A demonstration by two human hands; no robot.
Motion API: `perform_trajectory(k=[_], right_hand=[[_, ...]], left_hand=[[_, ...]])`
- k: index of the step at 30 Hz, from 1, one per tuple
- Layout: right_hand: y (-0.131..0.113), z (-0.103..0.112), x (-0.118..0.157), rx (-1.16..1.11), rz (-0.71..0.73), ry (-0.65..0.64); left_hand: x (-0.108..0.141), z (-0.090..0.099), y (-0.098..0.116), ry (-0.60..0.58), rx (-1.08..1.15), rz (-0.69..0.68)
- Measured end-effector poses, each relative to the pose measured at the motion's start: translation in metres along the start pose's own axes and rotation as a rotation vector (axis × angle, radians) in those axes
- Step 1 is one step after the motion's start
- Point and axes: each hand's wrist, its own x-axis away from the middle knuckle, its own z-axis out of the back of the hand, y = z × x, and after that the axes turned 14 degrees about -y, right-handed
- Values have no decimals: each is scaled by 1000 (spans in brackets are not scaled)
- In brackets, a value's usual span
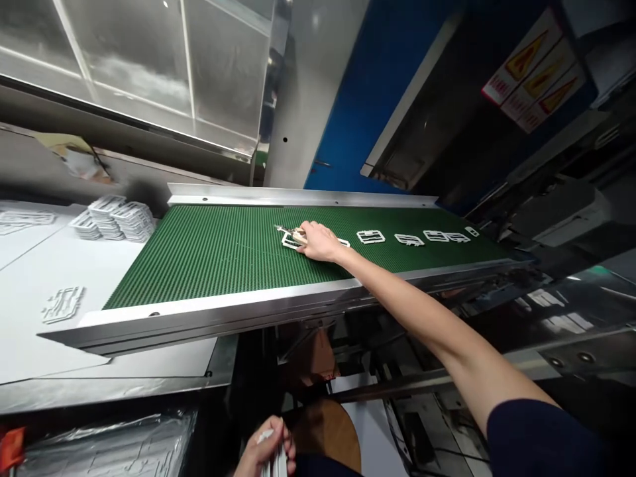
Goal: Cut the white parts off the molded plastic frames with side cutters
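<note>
My right hand (320, 242) reaches across the green conveyor belt (199, 252), closed around a pair of nippers (297, 235) with pale handles and a metal tip pointing left. Beneath that hand lies a white plastic frame (289, 242), touching the belt and partly covered by the fingers; a white edge also shows to the right of the hand. Low in the view, my left hand (268, 450) is closed on several thin white plastic frames (279, 462), cut off by the lower picture edge. Farther right on the belt rest several similar frames, one of them a separate white frame (370, 236).
Stacks of white frames (116, 218) stand on the white-covered table (24, 344) at left, with a loose frame (63, 304) nearer. A metal rail (223, 301) edges the belt. Behind is a blue machine (368, 86); a round stool (328, 434) sits below.
</note>
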Motion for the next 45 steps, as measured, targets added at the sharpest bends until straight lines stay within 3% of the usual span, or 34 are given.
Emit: perform_trajectory(k=[5,7,9,12,15,18,21,26,31,45], right_hand=[[-6,17,18,-203,-7,106],[-14,21,48,-502,82,171],[-26,16,96,-847,207,188],[-43,-18,178,-1134,260,78],[-52,-74,245,-1392,100,-58],[-51,-127,287,-1625,-107,-77],[-46,-159,315,-1712,-210,-30],[-39,-173,345,-1864,-274,28],[-35,-182,359,-2032,-333,37],[-35,-198,363,-1998,-286,-28]], left_hand=[[2,-21,23,12,-151,-93],[5,-31,35,-26,-194,-86],[10,-41,45,-95,-256,-88],[20,-53,54,-175,-359,-152],[26,-65,55,-200,-468,-181],[27,-74,45,-170,-602,-82],[26,-78,28,-144,-675,31],[24,-78,1,-131,-701,130],[23,-77,-12,-96,-691,211],[30,-79,-17,-1,-686,263]])
